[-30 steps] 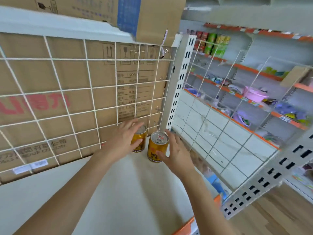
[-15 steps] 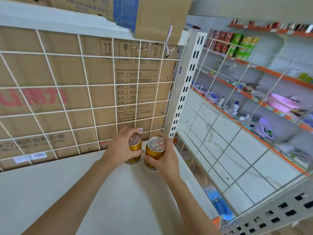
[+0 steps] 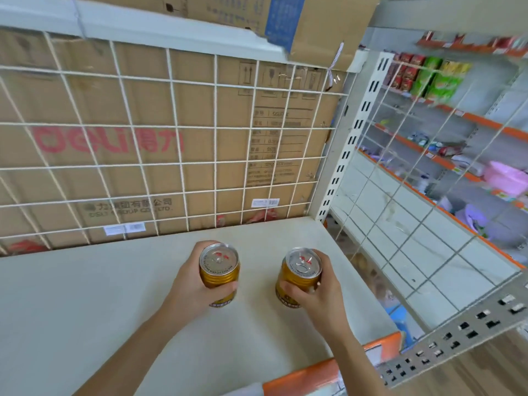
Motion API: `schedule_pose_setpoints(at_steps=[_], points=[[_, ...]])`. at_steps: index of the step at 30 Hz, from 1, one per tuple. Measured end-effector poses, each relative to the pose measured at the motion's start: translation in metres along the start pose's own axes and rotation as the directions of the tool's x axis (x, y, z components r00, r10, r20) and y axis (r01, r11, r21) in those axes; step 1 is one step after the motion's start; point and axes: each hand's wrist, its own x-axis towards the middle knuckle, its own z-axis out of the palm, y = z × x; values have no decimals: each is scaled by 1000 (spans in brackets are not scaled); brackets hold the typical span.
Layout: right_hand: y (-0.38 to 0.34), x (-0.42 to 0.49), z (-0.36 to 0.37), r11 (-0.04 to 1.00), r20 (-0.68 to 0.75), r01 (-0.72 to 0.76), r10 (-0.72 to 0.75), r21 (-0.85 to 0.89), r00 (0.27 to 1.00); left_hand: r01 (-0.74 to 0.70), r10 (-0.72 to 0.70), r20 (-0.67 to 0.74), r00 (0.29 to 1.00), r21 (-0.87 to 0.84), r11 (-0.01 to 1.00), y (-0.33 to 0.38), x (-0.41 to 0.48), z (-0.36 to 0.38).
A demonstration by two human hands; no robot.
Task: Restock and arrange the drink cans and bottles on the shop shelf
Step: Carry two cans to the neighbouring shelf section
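Observation:
Two gold drink cans with silver pull-tab lids stand upright over the white shelf board. My left hand grips the left can around its side. My right hand grips the right can from the right and front. The cans are a hand's width apart, near the middle of the shelf. Whether their bases touch the board is hidden by my fingers.
A white wire grid backs the shelf, with a brown cardboard box behind it. A wire side panel and a perforated upright close the right end. An orange price rail runs along the front edge. Stocked shelves stand further right.
Both hands have drawn the two cans from the shelf's back right corner toward the front, and the cans are now further apart.

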Motion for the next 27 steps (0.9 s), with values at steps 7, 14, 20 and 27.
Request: schedule_pose_setpoints(at_steps=[7, 14, 20, 27], points=[[-32, -59, 24, 998, -29, 61, -61, -8, 998, -49, 50, -31, 998, 54, 997, -3, -70, -86], [-93, -113, 90, 992, -55, 115, -112, 46, 992, -95, 138, -253, 957, 177, 980, -4, -135, -208], [-131, -157, 150, 986, 4, 151, -151, 75, 988, -56, 149, -391, 908, 239, 969, -1, -188, -302], [-165, -177, 208, 978, 157, 177, -193, 108, 969, -34, 166, -510, 844, 258, 965, 34, -245, -365]])
